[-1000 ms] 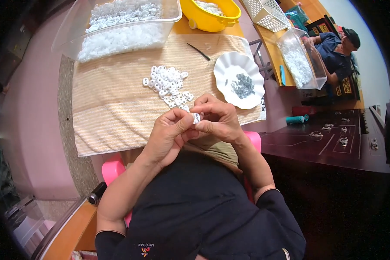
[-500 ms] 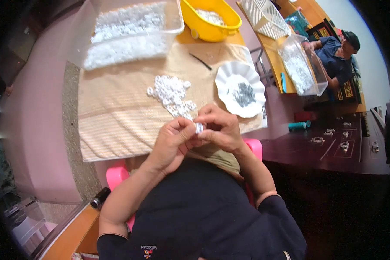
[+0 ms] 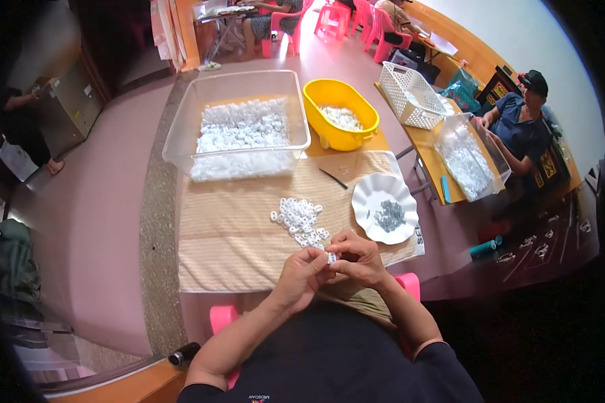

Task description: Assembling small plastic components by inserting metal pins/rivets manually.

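My left hand (image 3: 297, 279) and my right hand (image 3: 361, 263) meet at the near edge of the table, fingertips pinched together. Between them is a small white plastic ring (image 3: 331, 258) with a dark line on it; the fingers cover most of it. Just beyond my fingers lies a pile of similar white rings (image 3: 297, 215) on a beige striped towel (image 3: 235, 245). To the right, a white scalloped plate (image 3: 366, 189) carries a heap of small dark grey pieces (image 3: 390, 216). A thin black stick (image 3: 333, 178) rests on the towel near the plate.
A clear plastic bin (image 3: 249, 163) full of white parts stands at the far left of the table. Beside it is a yellow tub (image 3: 343, 139) with more. At right, a person (image 3: 521, 127) sits by another table with a white basket (image 3: 413, 101) and a clear bin (image 3: 467, 164).
The view has tilted up, so the table and hands appear lower and further right, and more of the room shows. Both hands keep hold of the white ring.
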`<state>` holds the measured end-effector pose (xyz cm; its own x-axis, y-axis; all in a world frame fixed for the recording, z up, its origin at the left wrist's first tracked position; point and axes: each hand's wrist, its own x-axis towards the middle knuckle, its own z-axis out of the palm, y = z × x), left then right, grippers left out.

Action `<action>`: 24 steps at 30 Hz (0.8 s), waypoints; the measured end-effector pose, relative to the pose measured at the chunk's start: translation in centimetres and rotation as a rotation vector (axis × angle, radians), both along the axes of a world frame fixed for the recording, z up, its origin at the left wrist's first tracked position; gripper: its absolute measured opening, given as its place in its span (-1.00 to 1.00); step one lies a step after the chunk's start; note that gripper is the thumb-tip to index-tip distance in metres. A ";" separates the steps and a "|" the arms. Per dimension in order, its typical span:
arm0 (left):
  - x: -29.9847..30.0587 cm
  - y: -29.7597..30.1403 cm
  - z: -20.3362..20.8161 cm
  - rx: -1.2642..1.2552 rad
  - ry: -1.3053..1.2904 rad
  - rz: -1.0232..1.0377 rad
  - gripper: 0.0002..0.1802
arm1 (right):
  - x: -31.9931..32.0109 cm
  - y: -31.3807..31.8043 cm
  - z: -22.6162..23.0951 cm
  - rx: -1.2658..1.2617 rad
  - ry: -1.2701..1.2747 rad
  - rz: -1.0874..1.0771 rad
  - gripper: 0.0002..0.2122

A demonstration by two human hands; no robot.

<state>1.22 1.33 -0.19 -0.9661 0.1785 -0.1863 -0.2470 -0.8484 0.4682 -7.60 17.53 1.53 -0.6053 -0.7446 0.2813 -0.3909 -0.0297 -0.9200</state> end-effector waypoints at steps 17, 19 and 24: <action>0.2 -0.4 0.1 -0.022 -0.014 -0.027 -0.87 | 0.5 0.2 -0.6 -0.082 -0.114 -0.016 -0.73; 0.1 -0.4 -0.2 -0.023 -0.022 -0.031 -0.88 | 0.4 0.2 -0.7 -0.068 -0.092 -0.018 -0.73; 0.0 -0.6 -0.8 -0.020 -0.026 -0.016 -0.89 | 0.5 0.0 -0.5 -0.070 -0.182 -0.008 -0.72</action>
<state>1.18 0.75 -1.02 -0.9579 0.1903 -0.2152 -0.2732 -0.8347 0.4781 -7.08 17.52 1.02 -0.6569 -0.7219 0.2175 -0.2183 -0.0939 -0.9713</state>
